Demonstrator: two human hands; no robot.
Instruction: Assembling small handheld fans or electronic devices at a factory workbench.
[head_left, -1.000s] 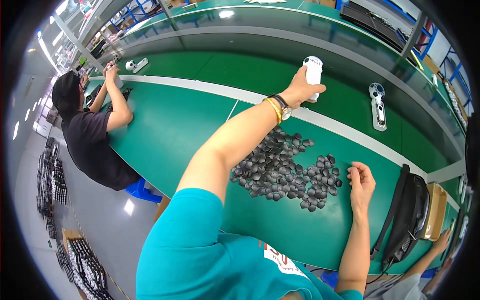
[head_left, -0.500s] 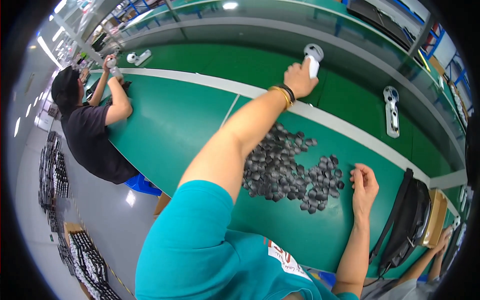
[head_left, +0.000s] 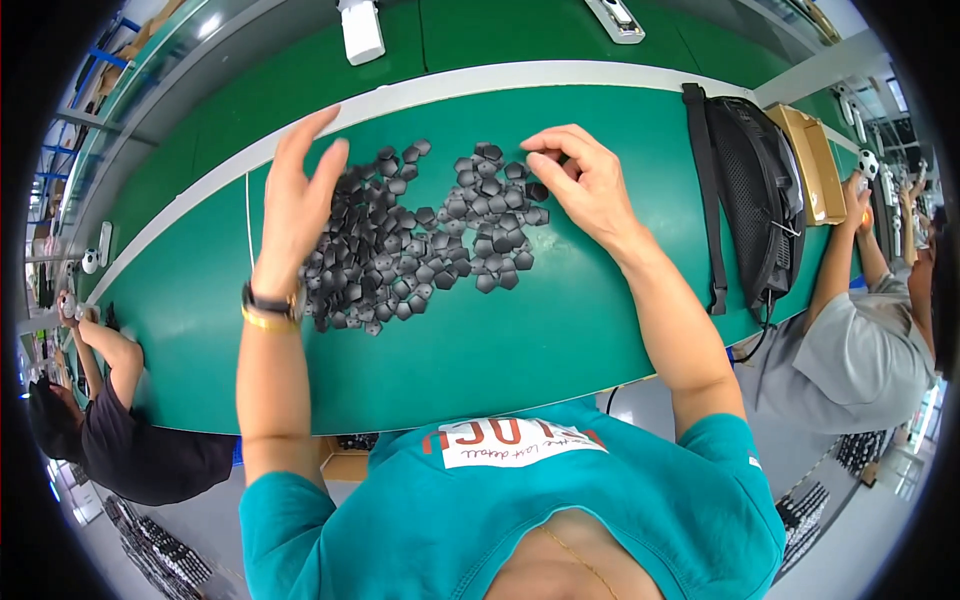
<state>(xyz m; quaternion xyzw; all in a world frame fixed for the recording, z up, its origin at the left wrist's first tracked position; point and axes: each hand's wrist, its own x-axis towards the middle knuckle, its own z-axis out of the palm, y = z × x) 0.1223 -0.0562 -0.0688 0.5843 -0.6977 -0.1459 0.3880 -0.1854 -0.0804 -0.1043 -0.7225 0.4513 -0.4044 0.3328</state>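
A loose heap of small black pentagon-shaped pieces [head_left: 385,260] lies on the green table [head_left: 470,370] before me. Over the heap's left edge, my left hand [head_left: 298,200] is raised with thumb and fingers spread, holding nothing. My right hand [head_left: 590,185] is beside the heap's right end, fingers loosely bent and the thumb a little apart from them. Nothing shows in its grasp, and its fingertips are close to the outermost pieces. Past the table's pale edge strip stands a white handle-shaped part [head_left: 361,32], its upper end cut off by the picture's rim.
Another white handle-shaped part [head_left: 615,20] lies farther right beyond the strip. A black backpack [head_left: 755,200] and an open cardboard box [head_left: 808,165] occupy the table's right end. A person in black [head_left: 150,450] works at left, one in grey [head_left: 850,350] at right.
My left hand has let go of the white handle-shaped part and come back over the black pieces. My view has turned rightward. The right hand stays near the heap's right end.
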